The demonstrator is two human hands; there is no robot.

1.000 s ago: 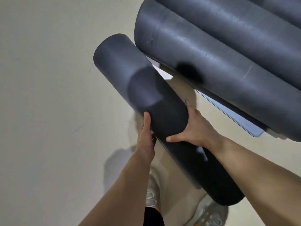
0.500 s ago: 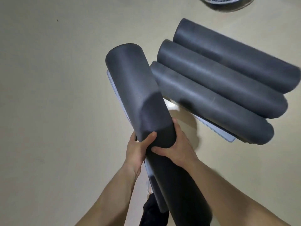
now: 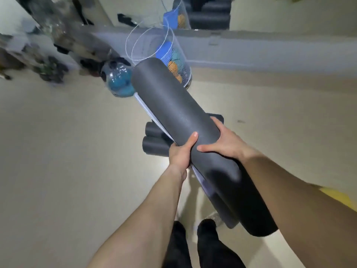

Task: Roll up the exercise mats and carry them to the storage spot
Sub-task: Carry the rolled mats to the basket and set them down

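A rolled black mat (image 3: 179, 120) is held clear of the floor (image 3: 58, 151) in front of the body, gripped near its middle. Its long axis runs diagonally, from the near end just to the right of the person's legs away to the upper left, where the far end is pointed toward a mesh basket (image 3: 174, 60) of coloured balls. A pale edge (image 3: 152, 115) is shown along the roll's left side. The left hand (image 3: 180, 153) is wrapped under the roll, thumb laid over the top; the right hand (image 3: 225, 142) is curled over it from the other side, thumb pressed to the surface. The carrying step is judged to be in hand. A pile of rolled mats (image 3: 154, 144) lies on the floor directly below and is crossed by the held roll, so the next move is judged to call for the roll to be turned parallel to the pile and lowered against it, with the wrap kept tight.
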